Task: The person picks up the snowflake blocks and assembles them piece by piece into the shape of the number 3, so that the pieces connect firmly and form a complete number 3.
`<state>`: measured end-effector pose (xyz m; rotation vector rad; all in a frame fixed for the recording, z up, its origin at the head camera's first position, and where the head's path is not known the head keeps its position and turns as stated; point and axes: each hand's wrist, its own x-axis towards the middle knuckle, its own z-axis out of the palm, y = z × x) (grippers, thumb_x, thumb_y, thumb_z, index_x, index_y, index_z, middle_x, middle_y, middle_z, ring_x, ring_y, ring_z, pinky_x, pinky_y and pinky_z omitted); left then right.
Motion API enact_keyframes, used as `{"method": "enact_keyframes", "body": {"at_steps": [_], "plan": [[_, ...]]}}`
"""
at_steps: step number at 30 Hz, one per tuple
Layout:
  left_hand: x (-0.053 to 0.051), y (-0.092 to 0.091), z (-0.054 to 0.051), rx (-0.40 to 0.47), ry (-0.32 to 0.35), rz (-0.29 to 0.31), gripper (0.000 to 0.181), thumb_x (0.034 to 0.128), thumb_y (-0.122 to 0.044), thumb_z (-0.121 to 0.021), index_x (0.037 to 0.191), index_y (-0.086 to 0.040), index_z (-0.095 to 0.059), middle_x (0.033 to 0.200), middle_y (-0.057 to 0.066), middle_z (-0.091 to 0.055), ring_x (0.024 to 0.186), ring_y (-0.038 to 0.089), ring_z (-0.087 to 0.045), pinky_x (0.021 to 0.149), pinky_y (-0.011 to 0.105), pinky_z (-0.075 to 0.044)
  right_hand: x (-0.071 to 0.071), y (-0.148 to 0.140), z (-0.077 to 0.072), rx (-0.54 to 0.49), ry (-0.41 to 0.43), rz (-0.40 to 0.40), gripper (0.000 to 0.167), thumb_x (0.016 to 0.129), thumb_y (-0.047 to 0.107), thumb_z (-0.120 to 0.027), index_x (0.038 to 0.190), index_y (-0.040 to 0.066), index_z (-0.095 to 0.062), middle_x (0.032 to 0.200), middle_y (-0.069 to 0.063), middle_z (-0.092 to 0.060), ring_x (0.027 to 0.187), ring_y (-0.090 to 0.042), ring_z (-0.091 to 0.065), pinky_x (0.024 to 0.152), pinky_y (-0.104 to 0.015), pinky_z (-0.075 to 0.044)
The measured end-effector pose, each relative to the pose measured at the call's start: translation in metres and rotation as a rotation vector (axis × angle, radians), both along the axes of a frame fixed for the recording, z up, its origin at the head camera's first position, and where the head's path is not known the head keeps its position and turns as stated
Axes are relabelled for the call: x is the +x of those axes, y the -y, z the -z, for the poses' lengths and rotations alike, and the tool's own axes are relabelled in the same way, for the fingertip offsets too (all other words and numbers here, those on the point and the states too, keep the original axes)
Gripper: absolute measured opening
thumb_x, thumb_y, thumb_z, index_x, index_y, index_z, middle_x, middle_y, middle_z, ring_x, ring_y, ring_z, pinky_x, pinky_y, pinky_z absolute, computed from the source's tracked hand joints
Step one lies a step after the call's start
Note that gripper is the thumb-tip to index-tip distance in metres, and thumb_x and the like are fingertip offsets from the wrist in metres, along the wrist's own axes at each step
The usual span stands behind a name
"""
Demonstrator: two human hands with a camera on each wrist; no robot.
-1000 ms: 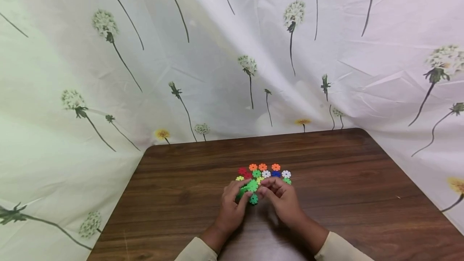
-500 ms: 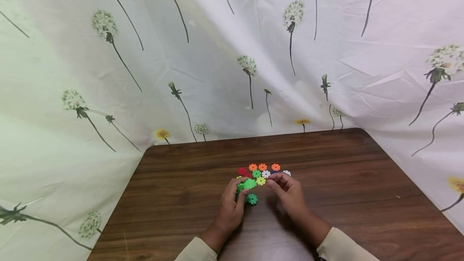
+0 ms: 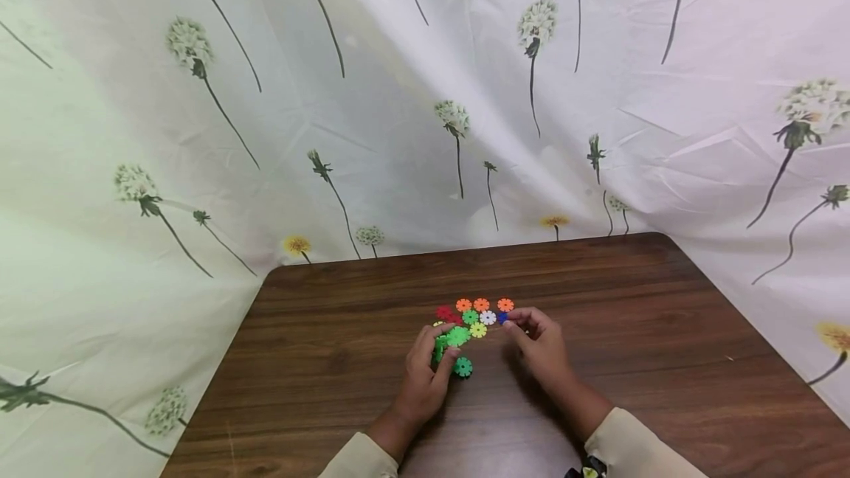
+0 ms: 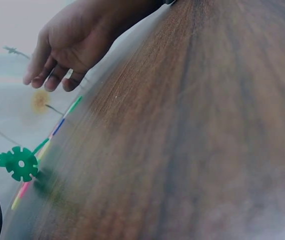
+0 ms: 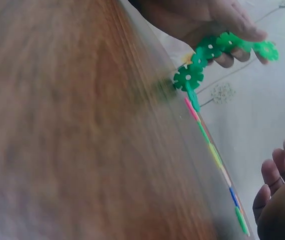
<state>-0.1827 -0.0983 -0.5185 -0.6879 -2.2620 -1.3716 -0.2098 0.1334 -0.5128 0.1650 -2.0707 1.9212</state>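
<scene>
In the head view my left hand (image 3: 425, 371) holds a joined chain of green snowflake discs (image 3: 458, 336) between its thumb and fingers. The right wrist view shows this green chain (image 5: 210, 46) hanging from the left hand (image 5: 217, 20), darker discs at its lower end, close above the table. My right hand (image 3: 543, 345) is over the right side of the loose discs, fingertips beside a blue disc (image 3: 502, 318). Seen from the left wrist, the right hand (image 4: 77, 42) has loosely bent fingers above the tabletop, and I see nothing held in it.
Loose discs lie flat in rows past the hands: orange (image 3: 481, 305), red (image 3: 443, 312), green (image 3: 470, 317), white (image 3: 488, 318) and yellow (image 3: 478, 330). The brown wooden table (image 3: 345, 316) meets a flower-printed cloth (image 3: 398, 168) at its far edge.
My right hand has moved right, away from the green chain to beside the blue disc, and now covers the rightmost loose discs. The left hand still holds the chain, tilted slightly left.
</scene>
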Motion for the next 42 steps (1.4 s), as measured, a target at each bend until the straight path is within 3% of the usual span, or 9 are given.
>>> {"method": "enact_keyframes", "body": {"at_steps": [12, 15, 22, 31, 42], "plan": [[-0.002, 0.000, 0.003, 0.003, -0.022, -0.010, 0.034, 0.1109, -0.012, -0.063, 0.145, -0.017, -0.061, 0.114, -0.002, -0.063, 0.101, 0.005, -0.058, 0.091, 0.029, -0.055, -0.009, -0.009, 0.005, 0.140, 0.004, 0.124, 0.015, 0.093, -0.007, -0.080, 0.107, -0.009, -0.074, 0.094, -0.021, -0.075, 0.081, -0.002, -0.061, 0.076, -0.020, -0.051], [-0.003, 0.000, 0.002, 0.008, -0.025, -0.008, 0.035, 0.1102, -0.009, -0.064, 0.145, -0.017, -0.061, 0.115, -0.001, -0.063, 0.102, 0.005, -0.059, 0.091, 0.030, -0.056, -0.011, -0.011, 0.009, 0.172, 0.007, 0.138, 0.015, 0.091, -0.008, -0.081, 0.105, -0.008, -0.074, 0.096, -0.021, -0.076, 0.083, -0.001, -0.061, 0.076, -0.019, -0.051], [-0.003, 0.002, 0.003, 0.013, -0.022, -0.008, 0.035, 0.1112, -0.012, -0.063, 0.145, -0.018, -0.060, 0.117, -0.001, -0.064, 0.104, 0.005, -0.059, 0.093, 0.033, -0.057, -0.015, -0.014, 0.017, 0.242, -0.050, 0.181, 0.016, 0.084, -0.013, -0.082, 0.097, -0.008, -0.074, 0.097, -0.024, -0.073, 0.084, -0.024, -0.063, 0.075, -0.024, -0.050], [-0.005, 0.002, 0.007, 0.015, -0.052, -0.007, 0.036, 0.1104, -0.009, -0.063, 0.146, -0.017, -0.060, 0.115, 0.000, -0.064, 0.102, 0.007, -0.060, 0.091, 0.032, -0.057, -0.013, -0.015, 0.017, 0.308, -0.027, 0.198, 0.019, 0.080, -0.012, -0.082, 0.096, -0.005, -0.075, 0.093, -0.019, -0.071, 0.081, -0.021, -0.058, 0.071, -0.022, -0.046], [-0.003, 0.002, 0.005, -0.003, -0.028, -0.013, 0.035, 0.1116, -0.014, -0.063, 0.146, -0.016, -0.059, 0.117, -0.002, -0.063, 0.104, 0.005, -0.060, 0.093, 0.029, -0.057, -0.011, -0.014, 0.012, 0.365, 0.028, 0.203, 0.021, 0.081, -0.008, -0.087, 0.097, -0.006, -0.073, 0.095, -0.020, -0.068, 0.086, -0.023, -0.059, 0.074, -0.024, -0.046]]}}
